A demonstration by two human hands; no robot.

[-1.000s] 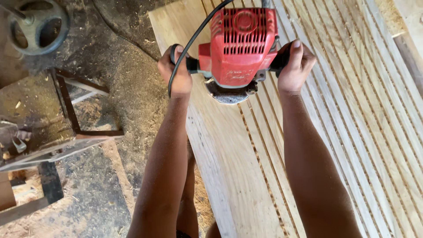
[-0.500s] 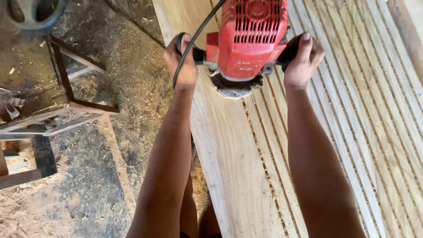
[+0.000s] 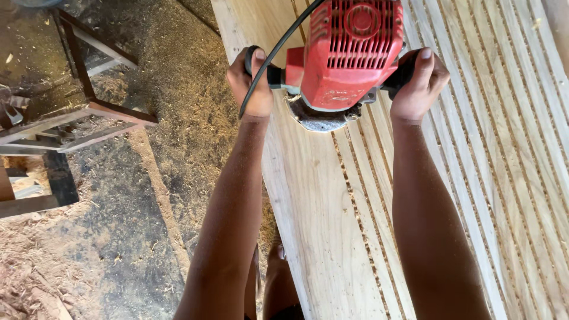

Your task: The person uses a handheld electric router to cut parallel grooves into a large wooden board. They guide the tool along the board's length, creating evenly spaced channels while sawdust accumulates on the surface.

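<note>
A red electric router [image 3: 349, 56] with a round metal base stands on a long pale wooden board [image 3: 314, 207]. My left hand [image 3: 252, 83] grips its black left handle. My right hand [image 3: 419, 83] grips the black handle on the other side. A black power cord [image 3: 278, 50] runs from the tool's top past my left hand. Several parallel grooves [image 3: 474, 148] with sawdust in them run along the board, to the right of and below the router. The board's left strip is smooth and uncut.
The dirt floor [image 3: 148, 195] on the left is covered in sawdust. A dark metal frame [image 3: 89, 101] and wooden offcuts lie at the far left. My foot [image 3: 275, 255] shows beside the board's left edge.
The router and both hands have moved farther along the board, away from me, leaving a longer groove behind the base. The view has shifted forward with them.
</note>
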